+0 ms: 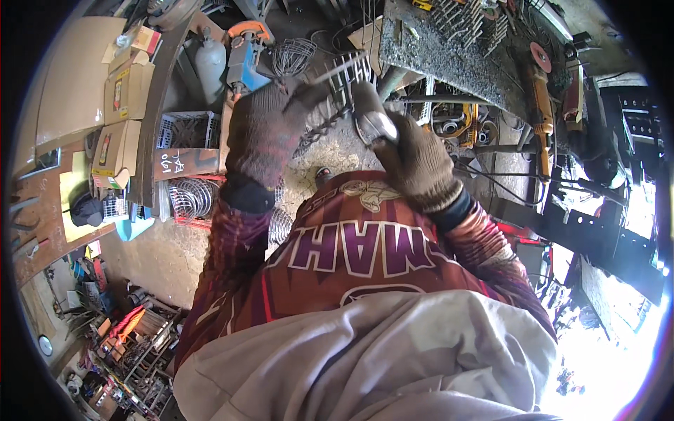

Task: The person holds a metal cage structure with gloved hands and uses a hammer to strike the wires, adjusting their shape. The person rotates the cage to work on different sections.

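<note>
Both my hands wear brown knit gloves. My left hand [263, 130] is closed around a metal piece with several short rods [344, 78] sticking out like comb teeth, blurred by motion. My right hand [425, 165] wraps round a tool with a rounded silver end and a darker body [374, 126]; its exact kind does not show. The tool's far end is close to the rods, and whether they touch I cannot tell. Similar toothed metal pieces [467, 24] lie on the bench beyond.
A bench [449, 67] strewn with dark bits stands ahead on the right, with an orange grinder [542, 126] at its side. To the left are cardboard boxes [116, 147], a grey cylinder [210, 59], a blue-and-orange machine [246, 59] and wire coils [191, 198] near the floor.
</note>
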### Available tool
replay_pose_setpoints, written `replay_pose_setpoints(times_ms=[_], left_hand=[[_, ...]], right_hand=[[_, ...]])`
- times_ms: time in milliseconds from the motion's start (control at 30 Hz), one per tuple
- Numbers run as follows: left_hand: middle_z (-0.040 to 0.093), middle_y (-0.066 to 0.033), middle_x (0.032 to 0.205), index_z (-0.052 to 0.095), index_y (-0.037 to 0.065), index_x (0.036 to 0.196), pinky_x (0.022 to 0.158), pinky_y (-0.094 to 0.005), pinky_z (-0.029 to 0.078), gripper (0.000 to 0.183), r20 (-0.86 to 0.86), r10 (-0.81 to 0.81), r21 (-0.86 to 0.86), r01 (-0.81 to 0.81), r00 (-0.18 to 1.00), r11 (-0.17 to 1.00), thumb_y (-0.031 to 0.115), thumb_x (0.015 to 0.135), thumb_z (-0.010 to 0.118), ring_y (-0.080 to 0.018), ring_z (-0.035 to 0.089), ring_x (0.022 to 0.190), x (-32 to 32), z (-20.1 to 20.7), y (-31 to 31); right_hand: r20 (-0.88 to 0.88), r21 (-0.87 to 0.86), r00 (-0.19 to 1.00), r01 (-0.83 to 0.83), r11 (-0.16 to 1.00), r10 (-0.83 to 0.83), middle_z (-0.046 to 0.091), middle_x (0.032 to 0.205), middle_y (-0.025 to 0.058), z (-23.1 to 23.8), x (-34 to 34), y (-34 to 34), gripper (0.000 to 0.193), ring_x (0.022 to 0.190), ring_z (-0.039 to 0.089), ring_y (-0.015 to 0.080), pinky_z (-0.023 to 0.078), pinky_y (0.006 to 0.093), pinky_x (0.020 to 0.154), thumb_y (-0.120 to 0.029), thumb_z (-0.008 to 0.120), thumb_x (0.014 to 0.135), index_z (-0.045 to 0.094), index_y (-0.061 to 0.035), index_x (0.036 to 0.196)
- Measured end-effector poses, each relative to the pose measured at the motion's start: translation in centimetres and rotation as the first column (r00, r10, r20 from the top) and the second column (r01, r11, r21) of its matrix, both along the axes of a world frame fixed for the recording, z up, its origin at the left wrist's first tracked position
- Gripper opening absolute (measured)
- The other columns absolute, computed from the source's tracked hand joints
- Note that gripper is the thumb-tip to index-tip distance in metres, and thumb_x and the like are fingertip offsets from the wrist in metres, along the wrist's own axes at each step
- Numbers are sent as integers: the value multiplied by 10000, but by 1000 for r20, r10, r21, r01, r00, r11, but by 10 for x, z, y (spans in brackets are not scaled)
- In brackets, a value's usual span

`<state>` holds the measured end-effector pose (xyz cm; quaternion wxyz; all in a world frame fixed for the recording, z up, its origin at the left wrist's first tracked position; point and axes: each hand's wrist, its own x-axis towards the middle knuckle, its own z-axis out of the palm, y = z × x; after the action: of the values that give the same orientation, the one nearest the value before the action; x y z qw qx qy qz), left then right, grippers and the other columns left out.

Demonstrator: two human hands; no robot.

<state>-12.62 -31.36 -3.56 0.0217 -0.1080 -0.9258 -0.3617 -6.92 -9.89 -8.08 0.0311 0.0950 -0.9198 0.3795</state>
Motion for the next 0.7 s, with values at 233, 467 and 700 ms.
replay_pose_setpoints(times_ms=[233, 467, 700], left_hand=[[694, -103, 895, 676, 17, 944, 719, -330, 500, 294, -46, 24, 53, -21, 999, 998, 306, 888, 664, -226, 662, 794, -3, -24, -14], [683, -111, 809, 681, 62, 949, 683, -351, 492, 329, -96, -102, 99, 111, 990, 989, 383, 881, 652, -235, 672, 740, 1, -10, -5], [689, -119, 839, 694, 69, 965, 690, -334, 492, 239, -198, -144, 107, 168, 970, 980, 291, 884, 659, -236, 668, 758, -3, -21, -10]], right_hand=[[-38, -73, 999, -41, 996, 39, 666, 857, 209, -2, 4, 4, 486, 773, 672, 381, 528, 428, 655, -329, 668, 860, 540, -4, 1198], [11, -108, 999, -31, 994, 33, 661, 876, 186, -11, 2, 4, 533, 769, 674, 352, 534, 414, 662, -404, 628, 887, 501, -78, 1289], [232, -444, 970, 36, 895, 76, 652, 960, 193, 16, 28, 20, 481, 816, 671, 326, 530, 375, 714, -322, 660, 867, 542, -4, 1207]])
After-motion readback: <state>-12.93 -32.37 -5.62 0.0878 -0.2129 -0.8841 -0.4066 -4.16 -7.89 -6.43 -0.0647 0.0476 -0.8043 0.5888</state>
